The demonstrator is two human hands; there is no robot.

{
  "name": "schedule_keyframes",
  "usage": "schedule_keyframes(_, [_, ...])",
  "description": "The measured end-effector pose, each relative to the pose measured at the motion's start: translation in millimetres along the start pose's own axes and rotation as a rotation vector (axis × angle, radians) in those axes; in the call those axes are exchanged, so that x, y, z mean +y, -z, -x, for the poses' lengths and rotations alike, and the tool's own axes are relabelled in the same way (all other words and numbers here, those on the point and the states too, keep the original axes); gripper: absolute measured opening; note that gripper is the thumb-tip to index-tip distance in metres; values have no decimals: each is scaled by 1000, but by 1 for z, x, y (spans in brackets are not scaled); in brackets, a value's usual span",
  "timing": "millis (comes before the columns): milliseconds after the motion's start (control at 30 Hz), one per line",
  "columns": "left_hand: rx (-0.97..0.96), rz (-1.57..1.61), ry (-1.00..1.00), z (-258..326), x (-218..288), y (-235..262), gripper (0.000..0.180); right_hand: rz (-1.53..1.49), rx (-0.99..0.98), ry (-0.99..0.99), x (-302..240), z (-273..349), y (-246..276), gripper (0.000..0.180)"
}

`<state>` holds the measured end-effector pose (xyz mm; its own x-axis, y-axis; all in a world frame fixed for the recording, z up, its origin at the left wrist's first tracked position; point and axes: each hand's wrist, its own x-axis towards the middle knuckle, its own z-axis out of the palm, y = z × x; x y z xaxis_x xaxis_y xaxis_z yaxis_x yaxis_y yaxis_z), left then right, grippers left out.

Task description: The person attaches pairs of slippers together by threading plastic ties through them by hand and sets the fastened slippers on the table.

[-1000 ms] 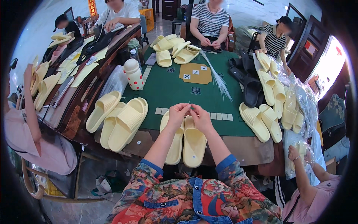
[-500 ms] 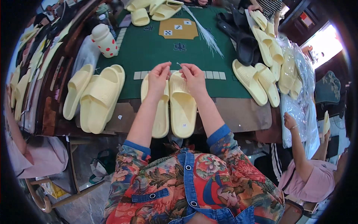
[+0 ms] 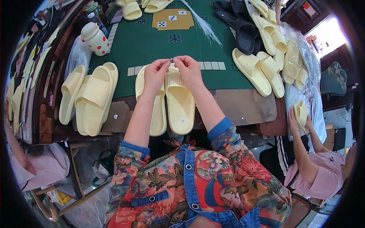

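My left hand and my right hand meet over the toe ends of a pair of pale yellow slippers, fingertips almost touching. Each pinches what looks like the end of a thin pale plastic strand, mostly hidden by the fingers. Below the hands, the left slipper and the right slipper lie side by side with heels toward me. A small white sticker marks the right one's heel. On the green table mat, a bundle of thin white strands lies beyond my hands.
Pale yellow slippers lie at the left, and another pair lies right. Behind that are black slippers. A white dotted cup stands back left. On the right, a co-worker in pink holds a slipper beside clear plastic bags.
My fingertips have come together from slightly apart. The view has shifted, so the table things sit further left and higher. The co-worker at right now holds a slipper in both hands.
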<state>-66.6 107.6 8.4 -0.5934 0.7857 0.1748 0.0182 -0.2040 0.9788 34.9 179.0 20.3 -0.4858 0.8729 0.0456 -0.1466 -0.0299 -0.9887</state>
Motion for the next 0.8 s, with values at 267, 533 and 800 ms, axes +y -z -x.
schedule_keyframes(267, [-4,11,-21,1,1,1,14,-14,-19,52,5,-4,0,17])
schedule_keyframes(533, [-10,-90,-1,-2,-2,1,14,410,-44,97,-1,-9,-1,26])
schedule_keyframes(800, [284,-485,-381,12,17,-2,26,63,24,-33,13,-11,-2,27])
